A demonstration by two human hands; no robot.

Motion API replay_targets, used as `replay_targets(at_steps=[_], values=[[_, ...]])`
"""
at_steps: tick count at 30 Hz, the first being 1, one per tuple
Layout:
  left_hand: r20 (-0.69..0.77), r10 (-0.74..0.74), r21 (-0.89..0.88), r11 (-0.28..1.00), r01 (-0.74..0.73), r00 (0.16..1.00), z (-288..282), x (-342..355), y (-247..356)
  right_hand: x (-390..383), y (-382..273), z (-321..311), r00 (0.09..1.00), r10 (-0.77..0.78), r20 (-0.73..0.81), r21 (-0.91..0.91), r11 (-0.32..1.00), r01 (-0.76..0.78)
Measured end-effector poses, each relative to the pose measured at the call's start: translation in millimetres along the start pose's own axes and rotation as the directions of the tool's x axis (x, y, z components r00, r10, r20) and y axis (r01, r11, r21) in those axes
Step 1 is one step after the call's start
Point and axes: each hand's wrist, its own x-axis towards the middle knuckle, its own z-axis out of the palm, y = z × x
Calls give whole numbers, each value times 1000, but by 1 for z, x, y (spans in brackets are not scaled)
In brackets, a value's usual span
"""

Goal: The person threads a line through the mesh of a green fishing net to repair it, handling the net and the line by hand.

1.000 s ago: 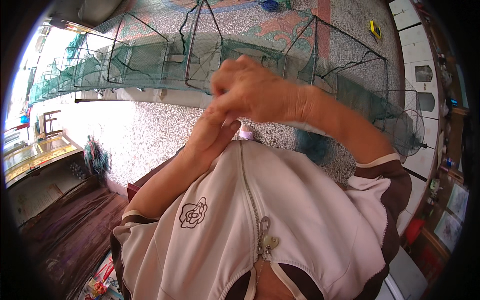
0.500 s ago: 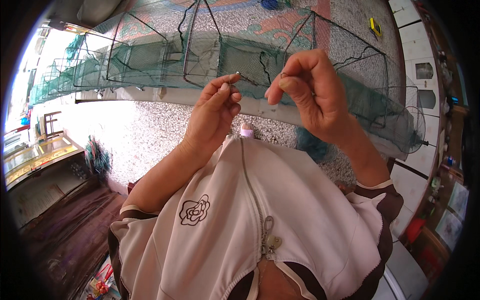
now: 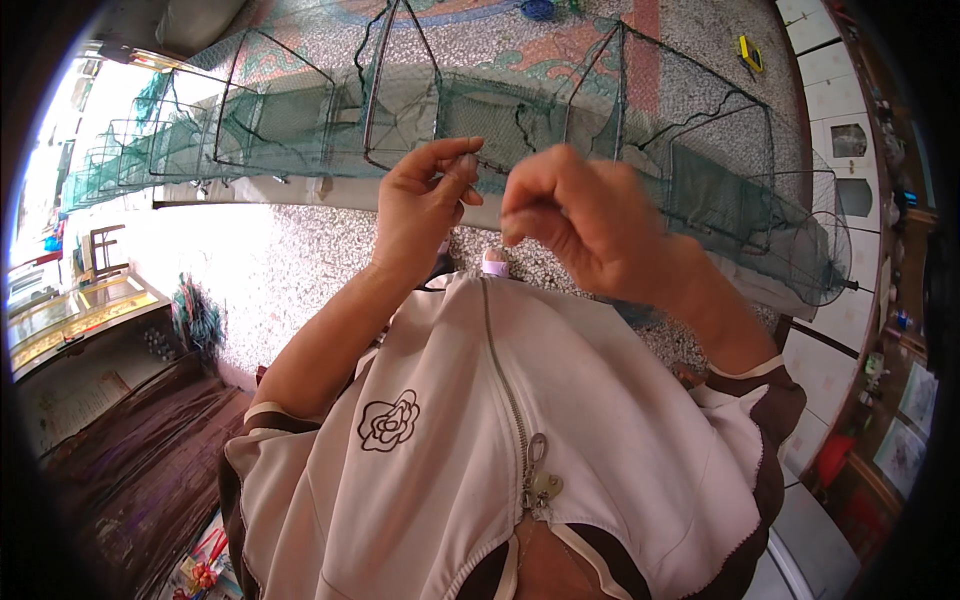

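Observation:
My left hand (image 3: 422,200) is raised in front of my chest, thumb and forefinger pinched together. What they grip is too small to make out; a thin dark piece shows just beyond the fingertips. Close by on the right, my right hand (image 3: 590,225) has its fingers curled into a pinch and is smeared by motion. Anything in that pinch is hidden. Behind both hands stretches a long green mesh net trap (image 3: 490,105) on dark rod frames. My hands appear in front of its near side.
A blue ball of cord (image 3: 538,9) and a yellow tool (image 3: 750,53) lie on the patterned floor beyond the net. At the left are a bundle of green netting (image 3: 197,315) and a glass-topped cabinet (image 3: 85,310). White cupboards (image 3: 835,90) line the right.
My right hand has swung down and to the left, closer to my left hand. My left hand has turned slightly, its fingertips still pinched.

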Motion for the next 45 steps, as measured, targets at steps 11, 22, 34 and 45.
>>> replay_targets(at_steps=[11, 22, 34, 45], values=[[-7, 16, -15, 1000, -16, 1000, 0, 4, -13, 43, -6, -44, 963, 6, -270, 384, 918, 102], [17, 77, 74, 994, -78, 997, -1, 1, -14, 75, -6, -76, 976, -157, -153, 41, 985, 165], [234, 65, 335, 931, -143, 970, -20, -4, 38, 77, -35, -89, 936, -228, 268, -515, 787, 339], [173, 104, 110, 986, -124, 979, -25, -8, 20, 61, 12, -102, 898, 298, -322, -449, 787, -423]])
